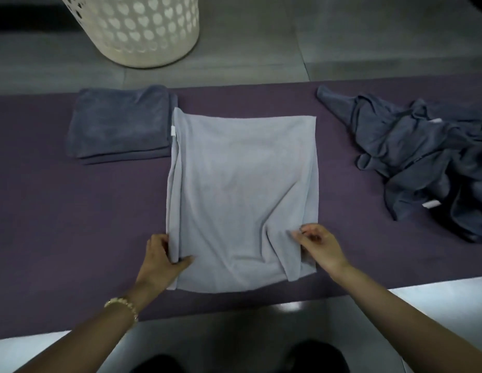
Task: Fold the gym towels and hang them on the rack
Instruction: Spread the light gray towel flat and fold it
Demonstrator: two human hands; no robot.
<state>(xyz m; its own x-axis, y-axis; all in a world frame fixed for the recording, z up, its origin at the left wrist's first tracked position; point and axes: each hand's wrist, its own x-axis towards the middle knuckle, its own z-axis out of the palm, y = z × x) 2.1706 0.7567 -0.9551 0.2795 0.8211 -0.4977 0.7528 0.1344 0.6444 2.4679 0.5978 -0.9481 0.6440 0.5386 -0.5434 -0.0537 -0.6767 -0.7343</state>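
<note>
- We see the light grey terry towel point(242, 189) lying half-folded at the centre of the purple mat point(72, 211), flat, we judge, so its edges can be matched
- The left hand point(164, 254), at 7 o'clock, grips its near-left edge, thumb on top; the right hand point(319, 244), at 5 o'clock, pinches a wrinkled near-right fold; both forearms reach forward, wrists low
- The folded dark grey towel stack point(121, 125) sits at 10 o'clock, seemingly finished; the crumpled dark grey towel heap point(423, 157) waits at 2 o'clock

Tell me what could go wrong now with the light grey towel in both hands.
Creases run up from where the right hand pinches the light grey towel; folding now may press them in.
Its far left corner lies against the folded dark towels, so a pull could disturb that stack.
By the left hand the layers look uneven, so edges may not match.
</note>
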